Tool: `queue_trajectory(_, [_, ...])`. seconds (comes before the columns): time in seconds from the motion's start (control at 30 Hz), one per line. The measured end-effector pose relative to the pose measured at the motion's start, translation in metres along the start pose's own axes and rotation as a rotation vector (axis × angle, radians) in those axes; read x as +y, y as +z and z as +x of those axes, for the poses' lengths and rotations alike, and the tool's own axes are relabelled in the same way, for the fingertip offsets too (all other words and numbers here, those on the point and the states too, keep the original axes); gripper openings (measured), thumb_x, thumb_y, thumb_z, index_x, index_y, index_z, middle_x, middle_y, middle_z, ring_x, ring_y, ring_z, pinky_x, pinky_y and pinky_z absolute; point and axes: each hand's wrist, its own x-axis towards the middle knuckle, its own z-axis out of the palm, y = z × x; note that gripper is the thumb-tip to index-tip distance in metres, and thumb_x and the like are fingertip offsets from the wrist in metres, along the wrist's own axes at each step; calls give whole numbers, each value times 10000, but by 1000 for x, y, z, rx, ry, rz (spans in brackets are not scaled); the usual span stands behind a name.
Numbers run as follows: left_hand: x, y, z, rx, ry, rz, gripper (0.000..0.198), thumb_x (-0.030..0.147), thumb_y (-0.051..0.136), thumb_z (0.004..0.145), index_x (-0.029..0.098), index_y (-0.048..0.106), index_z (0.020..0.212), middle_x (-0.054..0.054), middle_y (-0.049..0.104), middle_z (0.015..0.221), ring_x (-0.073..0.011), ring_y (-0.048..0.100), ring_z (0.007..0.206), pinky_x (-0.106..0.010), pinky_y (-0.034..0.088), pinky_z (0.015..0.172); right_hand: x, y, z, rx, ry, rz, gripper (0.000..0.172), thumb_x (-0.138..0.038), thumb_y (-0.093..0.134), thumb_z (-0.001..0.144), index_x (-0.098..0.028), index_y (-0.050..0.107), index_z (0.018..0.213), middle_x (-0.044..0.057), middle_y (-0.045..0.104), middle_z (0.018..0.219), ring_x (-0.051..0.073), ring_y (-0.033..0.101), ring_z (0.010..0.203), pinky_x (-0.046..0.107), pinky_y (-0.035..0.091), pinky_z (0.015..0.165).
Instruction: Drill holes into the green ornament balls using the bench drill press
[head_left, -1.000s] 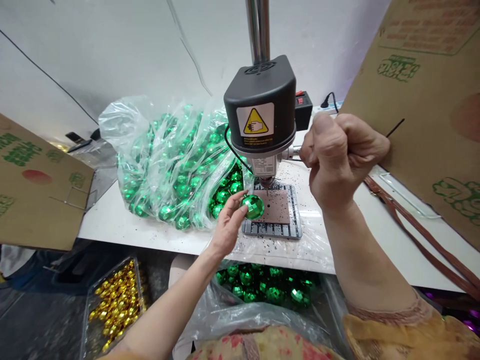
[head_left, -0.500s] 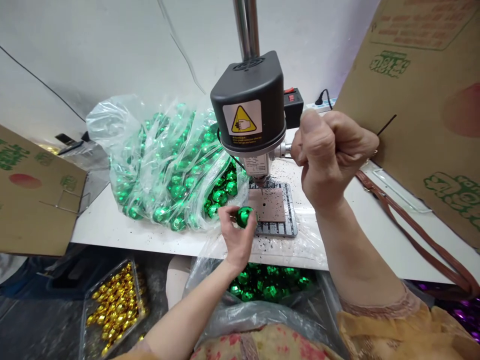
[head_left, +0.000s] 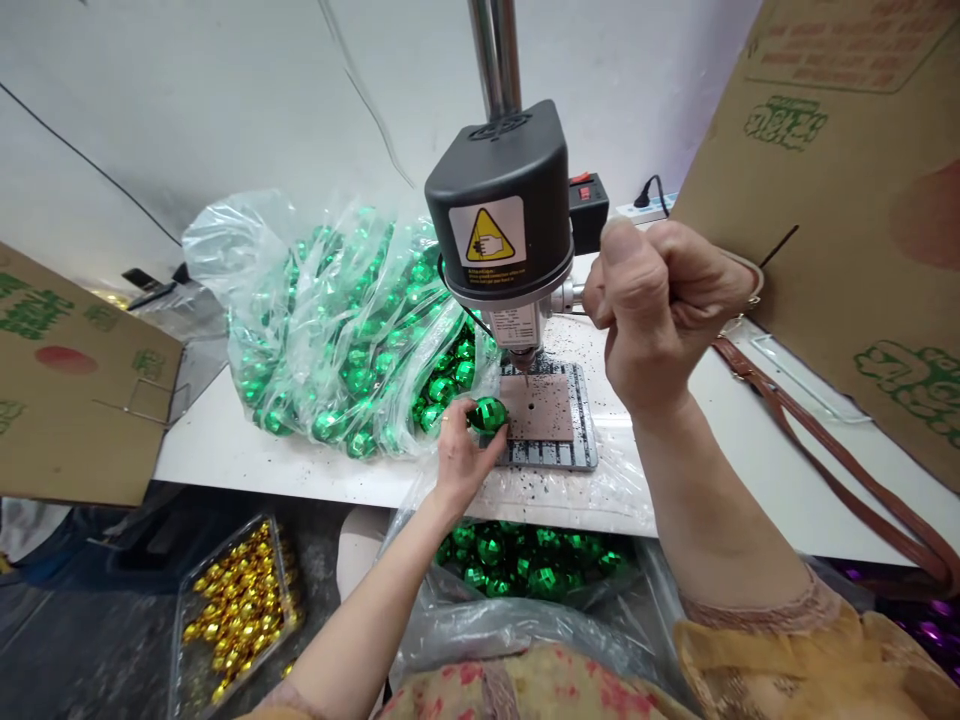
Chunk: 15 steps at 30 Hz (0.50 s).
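So a second back, the ball (head_left: pixel 488 413) was up under the drill (head_left: pixel 501 195), right by the bit (head_left: pixel 526 372). Then the left hand (head_left: pixel 461 455) pulled it away toward the person. Now it's at the left edge of the drill's plate (head_left: pixel 551 412), with that hand's grip clamped on it by the fingertips. The ball is clear of the bit, the bit is up off the plate, and the plate's hole shows bare.

The right hand (head_left: pixel 660 305) hasn't really moved. It's still a tight fist right of the drill, grip closed around the lever (head_left: pixel 570 296), and only a stub of that shows next to the head.

Room-wise it's pretty cramped:
- Left of the drill, a big bag (head_left: pixel 337 330) of green balls spills almost onto the plate, so the left hand works in the gap between them.
- Right of the drill, a cardboard flap (head_left: pixel 847 200) leans in just past the right fist, with a brown strap (head_left: pixel 825 450) lying below it.
- In front of the drill, the counter (head_left: pixel 225 440) edge is close, only a thin strip covered in black specks.
- Below that edge there's a second bag (head_left: pixel 525 565) of green balls, plus a tray of gold balls (head_left: pixel 232 600) further left on the floor.

The only open path is straight back toward the person.
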Motion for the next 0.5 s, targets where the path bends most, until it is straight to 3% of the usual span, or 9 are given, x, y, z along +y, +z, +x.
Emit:
queue_trajectory(0.1, [9,-3,6,-137,-134,-217,469,345,727,851,240,578,1284,-76,624,1115,-203,645,956,-344,549,839,0,0,0,-2,17,-10,597,-518,679,859,-219,302,507,-31,295,450,103,293,419,350,231,459])
queue_trajectory(0.17, [14,-2,9,-225,-208,-375,390,386,712,866,240,617,1215,-74,624,1115,-191,651,954,-313,549,810,0,0,0,-3,15,-15,601,-535,678,854,-219,299,510,-31,286,447,105,292,419,351,225,457])
queue_trajectory(0.3, [11,7,11,-169,-354,-575,420,423,765,825,236,547,1131,-22,628,985,-141,647,835,-272,536,767,1,0,0,0,-19,-9,606,-524,678,858,-213,294,508,-36,282,436,97,288,407,343,221,443])
queue_trajectory(0.5, [-5,18,16,-179,-256,-463,514,407,777,819,227,575,1257,-93,588,1222,-196,637,1085,-329,540,924,4,-1,1,-23,-90,9,583,-455,680,878,-191,319,504,-51,326,423,56,294,382,308,242,407])
